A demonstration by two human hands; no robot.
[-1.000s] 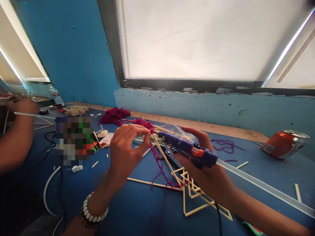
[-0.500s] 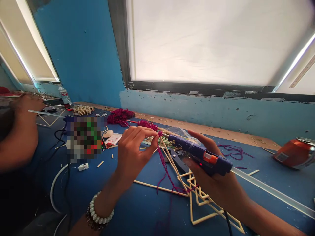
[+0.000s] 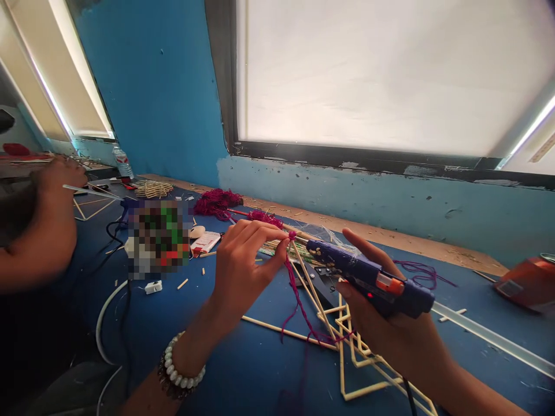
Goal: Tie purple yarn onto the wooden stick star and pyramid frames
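Between thumb and forefinger, my left hand (image 3: 247,263) pinches a small knot of magenta yarn (image 3: 292,236) at the top corner of a frame of thin wooden sticks (image 3: 314,292). Loose ends of the yarn hang down from the pinch. My right hand (image 3: 385,323) is wrapped round a blue hot glue gun (image 3: 368,274), its nozzle at the yarn knot; whether the tip touches it I cannot tell. A long clear glue stick (image 3: 489,335) juts from the gun's back. Below, zigzag stick shapes (image 3: 368,390) lie on the blue table.
Dark-handled cutters (image 3: 316,283) lie behind the stick frame. Magenta yarn (image 3: 218,202) is heaped near the wall. An orange can (image 3: 526,283) stands at the right. At the left are another person's arm (image 3: 47,231), a water bottle (image 3: 122,162) and a stack of sticks (image 3: 152,189).
The whole view has shifted slightly, so things appear further right. My left hand keeps its pinch on the yarn, and the glue gun stays with its nozzle by the knot.
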